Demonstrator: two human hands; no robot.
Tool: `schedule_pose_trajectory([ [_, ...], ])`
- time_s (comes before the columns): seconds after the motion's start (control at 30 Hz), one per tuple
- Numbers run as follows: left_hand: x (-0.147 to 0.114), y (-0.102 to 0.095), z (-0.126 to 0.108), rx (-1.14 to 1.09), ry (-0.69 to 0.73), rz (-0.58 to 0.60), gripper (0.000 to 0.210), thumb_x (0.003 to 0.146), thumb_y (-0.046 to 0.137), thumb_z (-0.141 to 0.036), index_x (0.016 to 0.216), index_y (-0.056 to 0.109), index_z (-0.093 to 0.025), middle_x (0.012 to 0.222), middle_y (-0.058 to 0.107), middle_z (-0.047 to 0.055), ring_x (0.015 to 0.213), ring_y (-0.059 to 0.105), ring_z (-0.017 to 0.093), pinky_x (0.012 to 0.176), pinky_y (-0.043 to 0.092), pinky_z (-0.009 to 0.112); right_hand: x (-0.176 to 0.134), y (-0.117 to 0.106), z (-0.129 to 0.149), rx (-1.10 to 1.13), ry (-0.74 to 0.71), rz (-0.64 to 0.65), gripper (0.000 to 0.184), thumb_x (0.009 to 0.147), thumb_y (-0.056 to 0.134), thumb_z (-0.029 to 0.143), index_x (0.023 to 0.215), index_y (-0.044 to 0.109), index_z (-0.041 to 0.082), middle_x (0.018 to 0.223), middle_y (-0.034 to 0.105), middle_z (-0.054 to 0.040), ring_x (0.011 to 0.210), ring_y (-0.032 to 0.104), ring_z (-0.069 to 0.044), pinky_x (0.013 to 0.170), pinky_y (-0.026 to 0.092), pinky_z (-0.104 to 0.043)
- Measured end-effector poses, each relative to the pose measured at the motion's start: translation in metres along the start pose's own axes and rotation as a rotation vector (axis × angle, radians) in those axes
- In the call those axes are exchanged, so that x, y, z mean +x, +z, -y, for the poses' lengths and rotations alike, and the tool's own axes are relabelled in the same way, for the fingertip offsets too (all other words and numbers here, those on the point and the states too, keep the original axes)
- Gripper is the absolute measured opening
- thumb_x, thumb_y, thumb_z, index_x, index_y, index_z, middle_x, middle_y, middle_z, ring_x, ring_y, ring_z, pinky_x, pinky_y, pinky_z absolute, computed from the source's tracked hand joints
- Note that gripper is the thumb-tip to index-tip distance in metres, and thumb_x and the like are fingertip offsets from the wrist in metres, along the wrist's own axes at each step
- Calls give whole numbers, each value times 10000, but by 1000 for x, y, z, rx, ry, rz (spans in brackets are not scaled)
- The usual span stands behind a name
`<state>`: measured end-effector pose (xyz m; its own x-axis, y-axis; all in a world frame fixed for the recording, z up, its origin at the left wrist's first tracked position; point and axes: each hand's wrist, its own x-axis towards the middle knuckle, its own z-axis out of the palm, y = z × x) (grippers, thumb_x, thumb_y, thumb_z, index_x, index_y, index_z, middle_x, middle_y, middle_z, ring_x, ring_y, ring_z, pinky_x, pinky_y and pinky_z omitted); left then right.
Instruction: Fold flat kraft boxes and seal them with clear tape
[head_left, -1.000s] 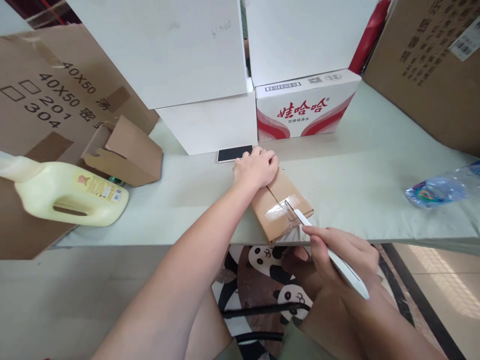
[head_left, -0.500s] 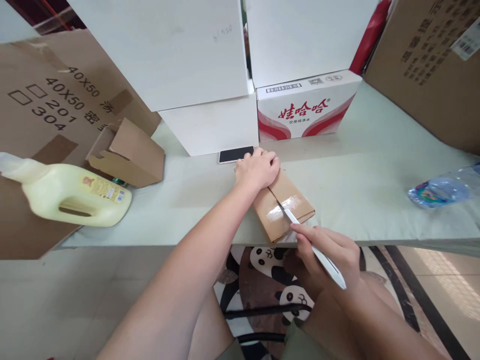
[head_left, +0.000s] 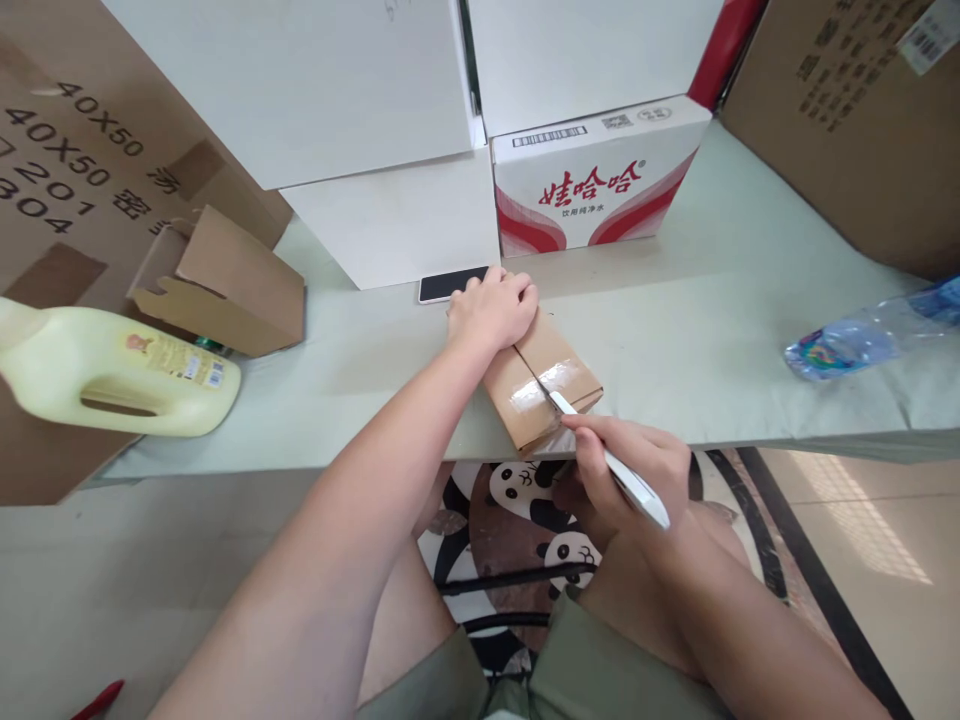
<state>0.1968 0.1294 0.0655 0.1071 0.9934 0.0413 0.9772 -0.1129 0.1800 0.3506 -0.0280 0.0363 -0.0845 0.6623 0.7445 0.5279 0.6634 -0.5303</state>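
Note:
A small brown cardboard box [head_left: 562, 350] lies at the table's front edge, with clear tape [head_left: 529, 394] across its near end. My left hand [head_left: 495, 308] bears down on the box's far end, its fingers bent over it and hiding that part. In my right hand [head_left: 660, 455] is a white utility knife [head_left: 636, 487], held like a pen. Its blade meets the box's middle seam where the tape crosses; how deep the blade sits cannot be made out. Just beyond my left hand lies a dark-screened phone [head_left: 450, 285].
White cartons [head_left: 397, 220] and a red-and-white water carton [head_left: 585, 200] stand behind. On the left are an open brown box [head_left: 240, 285] and a pale yellow jug [head_left: 180, 385]. A plastic bottle [head_left: 847, 345] lies right, near a large brown carton [head_left: 840, 170].
The whole view has shifted, so everything appears further up and left. My left hand stays on the box, and the knife's blade is still at the taped seam.

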Motion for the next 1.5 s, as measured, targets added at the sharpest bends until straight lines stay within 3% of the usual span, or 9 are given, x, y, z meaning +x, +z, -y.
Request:
schedule_pose_trajectory([
  [0.17,2,1,1,-18,-4,-6,451,968,300,-427,1176,690,-339,1293,607,99,1137,576,369,900,435,554,-11,-14,-5,10,31,-36,206,903,536,150,819,710,223,541,653,15,491,647,-142,509,508,-257],
  [0.37,3,0,5,-68,1,0,417,969,333,-426,1141,704,-347,1284,616,89,1146,572,367,917,428,552,-16,-10,-42,132,72,-498,269,990,473,357,971,705,222,541,546,30,433,517,-129,431,397,-268],
  [0.5,5,0,11,-128,5,-21,371,963,385,-435,1100,718,-344,1291,618,75,1163,564,359,937,425,529,-6,12,-88,-102,447,-10,414,900,595,347,1278,622,180,932,728,-88,815,688,-229,745,566,-395],
  [0.7,-7,6,66,-418,53,-230,339,955,417,-417,1060,711,-283,1210,639,67,1203,565,275,1080,397,422,-6,45,-111,-421,663,594,718,836,622,288,1517,432,164,1447,533,-222,1322,496,-402,1050,411,-580],
  [0.87,-51,26,134,-708,-292,-506,473,921,498,-489,1310,552,-226,1462,484,126,1351,468,252,1166,329,401,-11,58,-94,-350,587,593,520,861,511,226,1369,609,185,1534,465,-167,1455,339,-387,1121,331,-592],
  [0.97,-98,40,152,-900,-607,-481,473,889,471,-617,1085,648,-225,1359,565,124,1230,552,263,1016,460,405,-14,61,-90,-99,468,621,474,812,545,252,1262,680,189,1471,547,-136,1443,364,-376,1148,327,-581],
  [1.2,-188,56,137,-1417,-637,-396,474,597,773,-611,816,694,-198,931,714,60,797,621,166,582,446,232,-12,64,-70,386,243,594,686,792,650,365,1425,478,164,1452,552,-171,1354,486,-353,1123,380,-552],
  [1.37,-193,46,128,-1529,-804,-336,413,481,910,-400,710,663,-161,735,690,17,642,600,115,543,463,201,-14,73,-62,428,294,622,473,793,705,376,1209,609,173,1256,670,-148,1183,612,-324,1053,443,-515],
  [1.5,-188,27,125,-1520,-818,-330,408,474,916,-277,770,657,-168,792,708,6,673,625,113,565,493,189,-18,77,-60,360,399,553,605,757,763,480,1239,566,172,1268,628,-160,1179,596,-324,976,491,-465],
])
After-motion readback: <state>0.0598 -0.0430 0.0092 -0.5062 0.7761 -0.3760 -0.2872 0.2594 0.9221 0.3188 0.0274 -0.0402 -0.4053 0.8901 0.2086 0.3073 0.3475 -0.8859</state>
